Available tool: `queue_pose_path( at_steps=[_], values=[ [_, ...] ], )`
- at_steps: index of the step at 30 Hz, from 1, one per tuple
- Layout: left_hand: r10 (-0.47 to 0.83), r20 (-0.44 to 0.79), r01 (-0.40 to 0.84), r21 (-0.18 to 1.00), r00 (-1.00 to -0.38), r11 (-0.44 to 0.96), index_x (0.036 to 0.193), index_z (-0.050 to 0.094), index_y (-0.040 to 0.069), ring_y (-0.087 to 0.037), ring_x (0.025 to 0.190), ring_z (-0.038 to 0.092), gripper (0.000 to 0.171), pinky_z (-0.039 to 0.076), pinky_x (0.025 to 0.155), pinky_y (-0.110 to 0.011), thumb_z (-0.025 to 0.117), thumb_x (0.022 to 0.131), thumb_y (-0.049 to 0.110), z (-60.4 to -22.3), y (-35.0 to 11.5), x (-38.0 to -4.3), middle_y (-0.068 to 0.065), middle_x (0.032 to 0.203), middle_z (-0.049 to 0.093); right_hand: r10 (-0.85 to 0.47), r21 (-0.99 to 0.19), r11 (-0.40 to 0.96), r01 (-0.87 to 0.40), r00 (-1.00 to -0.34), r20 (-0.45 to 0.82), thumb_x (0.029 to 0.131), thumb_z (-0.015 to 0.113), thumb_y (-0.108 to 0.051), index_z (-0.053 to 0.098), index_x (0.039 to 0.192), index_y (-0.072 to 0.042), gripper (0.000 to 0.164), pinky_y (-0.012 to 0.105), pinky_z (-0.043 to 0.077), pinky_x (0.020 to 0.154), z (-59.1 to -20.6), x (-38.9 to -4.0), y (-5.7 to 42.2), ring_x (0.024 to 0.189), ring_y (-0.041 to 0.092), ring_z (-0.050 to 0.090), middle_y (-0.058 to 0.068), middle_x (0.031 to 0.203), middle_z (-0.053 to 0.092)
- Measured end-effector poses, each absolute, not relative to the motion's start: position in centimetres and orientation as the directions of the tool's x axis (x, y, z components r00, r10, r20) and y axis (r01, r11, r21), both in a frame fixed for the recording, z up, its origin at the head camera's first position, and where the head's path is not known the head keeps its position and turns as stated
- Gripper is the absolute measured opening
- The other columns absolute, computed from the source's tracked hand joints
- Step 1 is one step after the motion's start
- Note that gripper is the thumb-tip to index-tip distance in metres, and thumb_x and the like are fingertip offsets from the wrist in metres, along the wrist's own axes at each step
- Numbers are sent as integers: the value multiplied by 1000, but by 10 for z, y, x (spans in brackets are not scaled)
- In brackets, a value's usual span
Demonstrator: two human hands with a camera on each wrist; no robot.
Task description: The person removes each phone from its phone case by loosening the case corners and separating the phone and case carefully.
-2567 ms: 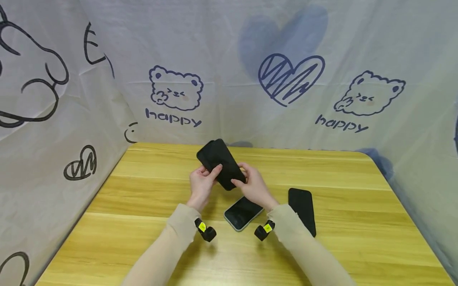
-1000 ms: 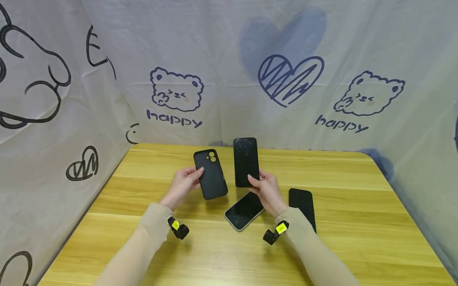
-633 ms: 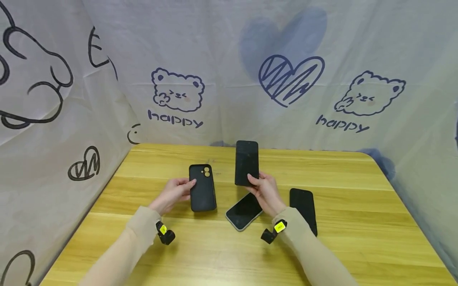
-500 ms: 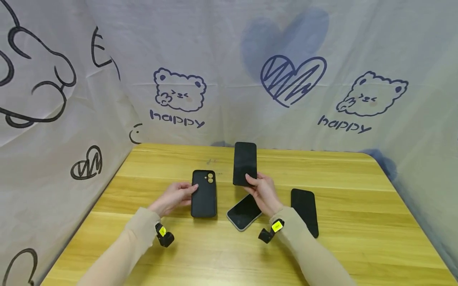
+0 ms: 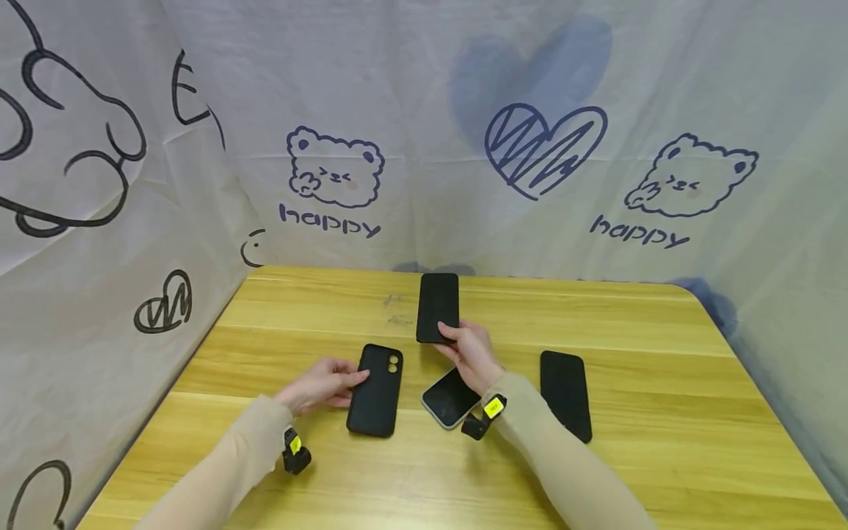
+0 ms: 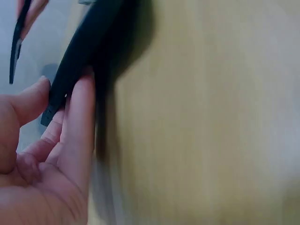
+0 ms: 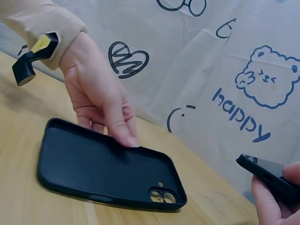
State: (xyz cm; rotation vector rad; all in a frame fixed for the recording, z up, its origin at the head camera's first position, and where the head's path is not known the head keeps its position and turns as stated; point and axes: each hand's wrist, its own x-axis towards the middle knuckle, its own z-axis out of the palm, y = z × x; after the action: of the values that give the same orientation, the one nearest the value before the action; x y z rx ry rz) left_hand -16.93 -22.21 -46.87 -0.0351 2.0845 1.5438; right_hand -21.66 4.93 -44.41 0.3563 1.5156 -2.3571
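My left hand [image 5: 324, 384] pinches a black phone case [image 5: 375, 397] by its left edge, thumb on the inner face. In the right wrist view the case [image 7: 103, 166] shows its hollow inside and camera cutout, tilted low over the wood. My right hand [image 5: 472, 355] grips a black phone [image 5: 437, 303] by its lower end, held up behind the case with the dark face toward the head camera. Below that hand lies a light-rimmed phone [image 5: 449, 401], partly covered by the hand and wrist. The left wrist view shows the case [image 6: 84, 44] edge-on and blurred.
A further flat black phone-shaped thing [image 5: 567, 394] lies to the right of my right forearm, partly covered by the sleeve. All this is on a wooden table [image 5: 662, 412]. White cloth [image 5: 424, 110] with drawings hangs behind and at the sides.
The phone and case, earlier together in both hands, are now apart. My left hand has brought the case down and toward me; my right hand has shifted slightly left and lower with the phone.
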Motion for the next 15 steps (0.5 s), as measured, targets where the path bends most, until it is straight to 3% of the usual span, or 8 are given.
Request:
queue_pose_path(
  at_steps=[6, 11, 15],
  values=[
    [283, -439, -278, 841, -853, 465, 96, 65, -1, -8, 58, 62, 30, 56, 56, -22, 63, 101, 29, -469, -225, -165, -1, 69, 61, -114, -846, -341, 410, -911, -395, 100, 60, -6, 50, 143, 2, 44, 33, 53, 102, -445, -229, 38, 130, 31, 59, 21, 142, 56],
    [270, -445, -266, 819, -854, 508, 89, 67, 1, -6, 53, 61, 31, 55, 53, -21, 67, 98, 31, -467, -223, -167, 0, 63, 64, -108, -851, -311, 424, -905, -411, 99, 62, -5, 51, 141, 4, 45, 31, 56, 98, -449, -241, 29, 129, 33, 59, 22, 141, 57],
    [278, -441, -247, 812, -854, 529, 88, 67, 0, -6, 51, 60, 34, 55, 53, -22, 68, 97, 33, -467, -224, -168, -1, 65, 65, -102, -848, -308, 431, -901, -421, 98, 62, -3, 48, 143, 6, 48, 34, 54, 102, -454, -249, 21, 132, 34, 57, 23, 145, 54]
  ],
)
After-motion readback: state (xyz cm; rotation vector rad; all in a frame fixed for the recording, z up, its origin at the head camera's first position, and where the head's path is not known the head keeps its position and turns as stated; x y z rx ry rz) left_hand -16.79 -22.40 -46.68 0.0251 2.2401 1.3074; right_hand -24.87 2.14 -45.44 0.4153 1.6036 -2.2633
